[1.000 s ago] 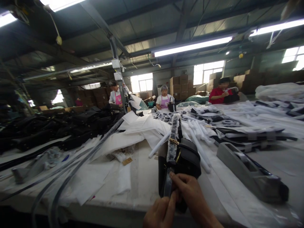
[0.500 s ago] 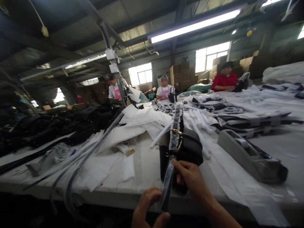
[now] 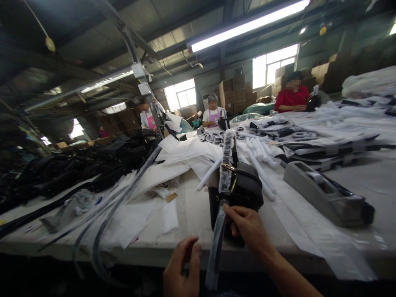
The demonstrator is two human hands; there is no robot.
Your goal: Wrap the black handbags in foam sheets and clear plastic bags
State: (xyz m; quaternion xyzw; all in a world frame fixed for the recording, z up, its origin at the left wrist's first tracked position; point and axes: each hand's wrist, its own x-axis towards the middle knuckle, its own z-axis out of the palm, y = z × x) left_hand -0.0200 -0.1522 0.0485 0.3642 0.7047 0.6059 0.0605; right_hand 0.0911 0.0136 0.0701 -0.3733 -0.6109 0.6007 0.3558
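Observation:
A black handbag (image 3: 247, 181) with gold-coloured fittings stands at the table's front edge. Crinkled clear film wraps its upright strap (image 3: 227, 159). From the bag's front hangs a black strap end covered in smooth clear film (image 3: 217, 243), reaching past the table edge. My right hand (image 3: 247, 227) pinches this strap end near its top, thumb and forefinger closed on it. Left of the strap, apart from it, is my left hand (image 3: 183, 266). Its fingers are loosely curved, thumb and forefinger tips near each other, with nothing visible in them.
A grey tape dispenser (image 3: 328, 198) stands at the right. White sheets (image 3: 182, 152) and white rolls (image 3: 260, 154) lie behind the bag. Long dark straps (image 3: 102, 235) hang over the left edge. Black bags (image 3: 102, 161) are piled left. Co-workers (image 3: 292, 97) sit across the table.
My left hand has come away from the hanging strap end, moving left, and its thumb and forefinger have drawn closer. My right hand still pinches the strap. The view has shifted slightly.

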